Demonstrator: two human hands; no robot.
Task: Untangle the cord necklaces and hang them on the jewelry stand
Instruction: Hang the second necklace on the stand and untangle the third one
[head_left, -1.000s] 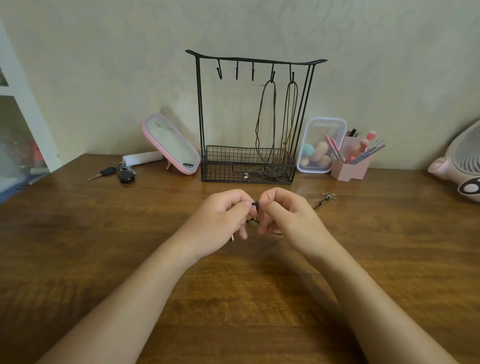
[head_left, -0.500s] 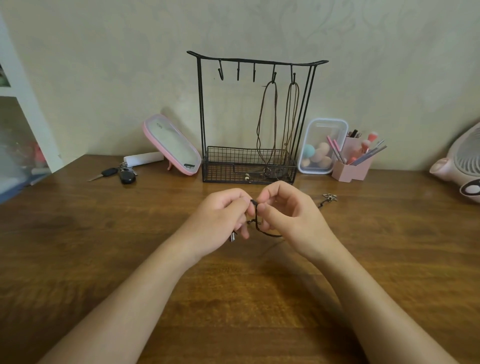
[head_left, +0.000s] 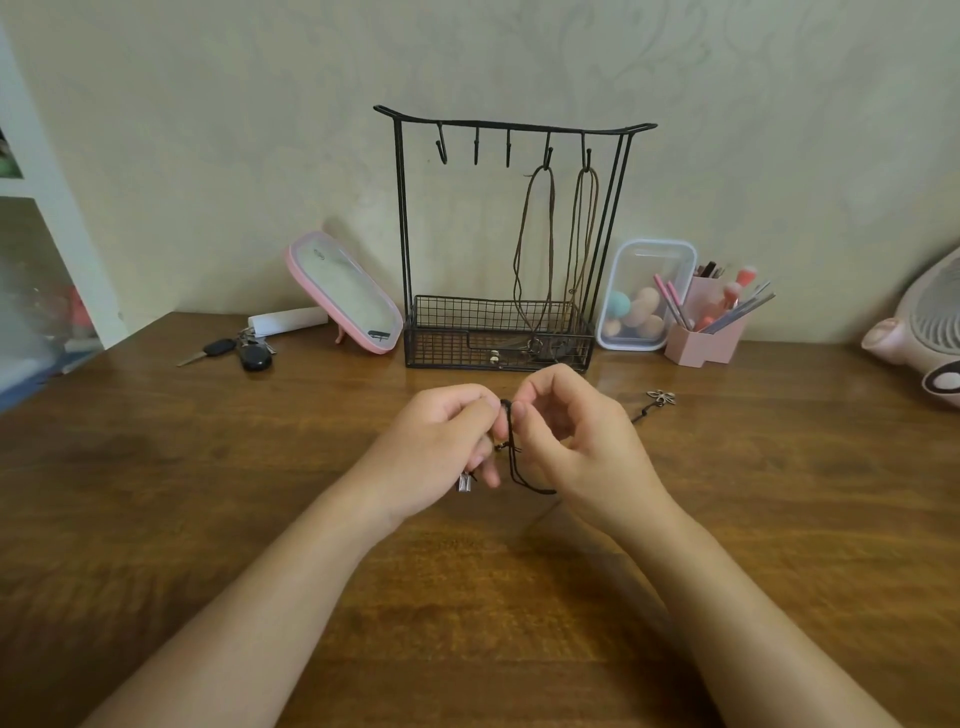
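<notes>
Nearest, two bare forearms reaching in from the bottom edge and meeting above a brown wooden table (head_left: 208, 519). At the meeting point, left hand (head_left: 441, 441) curled, thumb and forefinger pinching the upper end of a thin black cord (head_left: 511, 457), lower fingers folded in beside a small silvery pendant (head_left: 465, 483) hanging just under them. Facing it and almost touching, right hand (head_left: 576, 441), thumb and forefinger nipping the same cord at its top, remaining fingers bent loosely and raised clear. Between the two hands, the cord dropping in a narrow loop, then curving away under the right palm; whether knotted there, impossible to tell. Just beyond the right hand, flat on the wood, a flower-shaped pendant (head_left: 662, 398) on a short visible stretch of dark cord. Farther back, against the wall, a black wire jewelry stand (head_left: 402, 234), upright, with hooks along its top bar and a mesh basket (head_left: 447, 317) at its foot. On the two right-most hooks, two brown cord necklaces (head_left: 518, 260), hanging straight down, lower ends resting inside the basket. Left of the stand, a pink-framed mirror (head_left: 345, 293) tilted back, a white tube (head_left: 288, 319) and a bunch of keys (head_left: 244, 353). Right of it, a clear tub of makeup sponges (head_left: 644, 293) and a pink brush holder (head_left: 706, 338). At the far right edge, a pink fan (head_left: 924, 322); at the far left, a white shelf unit (head_left: 31, 208).
</notes>
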